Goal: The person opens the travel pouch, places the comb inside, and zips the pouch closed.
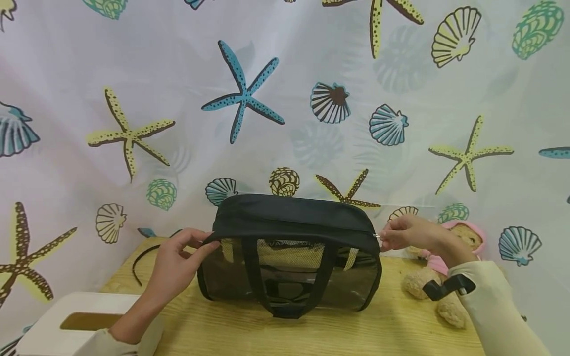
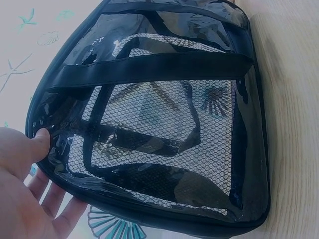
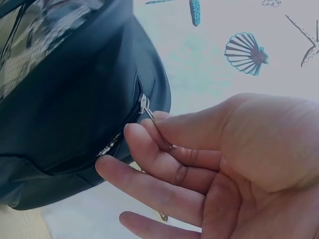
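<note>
A black bag (image 1: 294, 217) with clear plastic sides and black straps stands on the wooden table. My left hand (image 1: 180, 259) pinches its upper left edge between thumb and fingers; in the left wrist view the thumb lies on the clear side and the fingers go behind the rim. At the bag's right end, my right hand (image 1: 407, 235) pinches a metal zipper pull (image 3: 150, 115) between thumb and index finger. Part of the zipper's teeth (image 3: 110, 144) shows beside the slider in the right wrist view. Mesh (image 2: 149, 114) is visible through the clear side.
A white box (image 1: 67, 316) with an oval slot stands at the front left. Behind the right forearm sits a plush bear (image 1: 425, 282) in pink, partly hidden. A thin black band (image 1: 138, 259) lies left of the bag. A shell-patterned curtain (image 1: 285, 148) hangs behind the table (image 1: 329, 336).
</note>
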A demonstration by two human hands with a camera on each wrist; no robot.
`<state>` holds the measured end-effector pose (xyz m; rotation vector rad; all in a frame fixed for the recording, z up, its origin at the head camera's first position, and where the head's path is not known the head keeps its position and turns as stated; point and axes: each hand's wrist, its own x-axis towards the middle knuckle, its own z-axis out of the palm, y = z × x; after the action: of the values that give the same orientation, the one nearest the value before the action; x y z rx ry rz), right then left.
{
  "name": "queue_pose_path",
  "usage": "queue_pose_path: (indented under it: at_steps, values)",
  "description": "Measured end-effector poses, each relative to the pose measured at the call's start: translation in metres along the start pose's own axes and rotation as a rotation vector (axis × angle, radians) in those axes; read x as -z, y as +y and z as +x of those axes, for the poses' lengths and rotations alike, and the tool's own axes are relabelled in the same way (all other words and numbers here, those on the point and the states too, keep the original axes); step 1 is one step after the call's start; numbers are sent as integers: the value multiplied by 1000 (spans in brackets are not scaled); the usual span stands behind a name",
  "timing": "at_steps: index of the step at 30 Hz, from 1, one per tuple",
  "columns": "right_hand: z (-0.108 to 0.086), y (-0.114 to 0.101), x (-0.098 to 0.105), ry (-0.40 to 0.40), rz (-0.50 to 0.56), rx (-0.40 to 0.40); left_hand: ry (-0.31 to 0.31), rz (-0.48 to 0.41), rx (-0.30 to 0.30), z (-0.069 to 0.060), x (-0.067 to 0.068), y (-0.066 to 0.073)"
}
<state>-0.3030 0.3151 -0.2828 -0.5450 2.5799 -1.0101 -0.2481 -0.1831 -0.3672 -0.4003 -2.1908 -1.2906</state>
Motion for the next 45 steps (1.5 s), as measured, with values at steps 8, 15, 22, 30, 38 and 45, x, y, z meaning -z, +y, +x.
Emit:
queue_pose_path:
  at_steps: [8, 15, 22, 30, 38, 45]
  values:
    - [-9, 22, -2, 10, 50, -48, -23, -16, 0, 4, -6, 1]
    - [-8, 45, -16, 3, 137, -45, -28, -21, 1, 5, -6, -2]
    - [-2, 59, -28, -17, 186, -102, -35, -27, 18, 4, -5, -4]
    - [3, 65, -47, 6, 149, -137, -53, -34, 37, 5, -4, -3]
    - [4, 61, -56, -1, 148, -155, -51, -39, 21, 5, -7, -2]
    - [5, 64, -61, -3, 195, -177, -60, -31, 21, 6, -4, -2]
